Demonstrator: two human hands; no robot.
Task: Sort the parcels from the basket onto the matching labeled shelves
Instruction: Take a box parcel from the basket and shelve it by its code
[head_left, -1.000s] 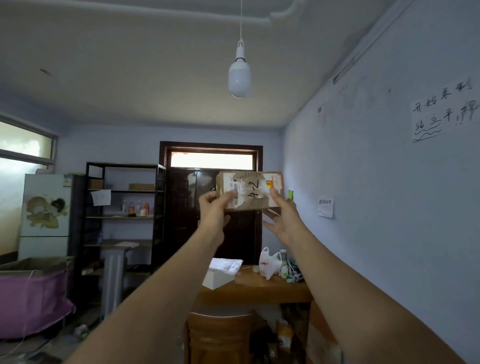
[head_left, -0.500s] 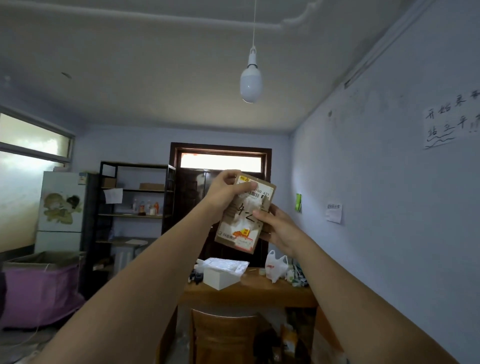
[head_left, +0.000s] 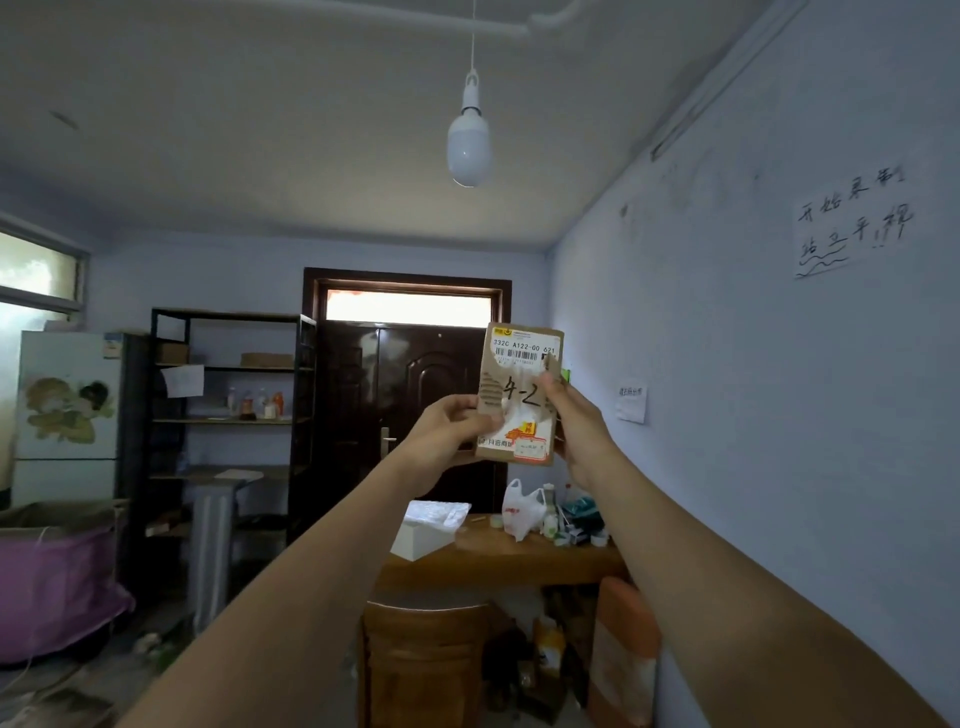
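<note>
A flat brown cardboard parcel (head_left: 519, 374) stands upright at arm's length in front of the dark door. It bears a barcode label at the top and "4-2" handwritten in the middle. My left hand (head_left: 449, 423) pinches its lower left edge. My right hand (head_left: 574, 421) grips its right edge, thumb on the front face. The black metal shelf unit (head_left: 228, 421) stands at the back left, with a paper sheet hung on it, a box and some bottles on its boards. A pink-lined basket (head_left: 57, 582) sits at the far left.
A wooden table (head_left: 498, 556) with a white box, a plastic bag and small items lies below the parcel, a wooden chair (head_left: 423, 660) in front of it. A white fridge (head_left: 67, 415) stands left of the shelf. A bulb (head_left: 469, 145) hangs overhead. The blue wall runs along the right.
The parcel has been turned from lying sideways to standing upright, its label now readable. My left hand slid from its top to its lower left edge.
</note>
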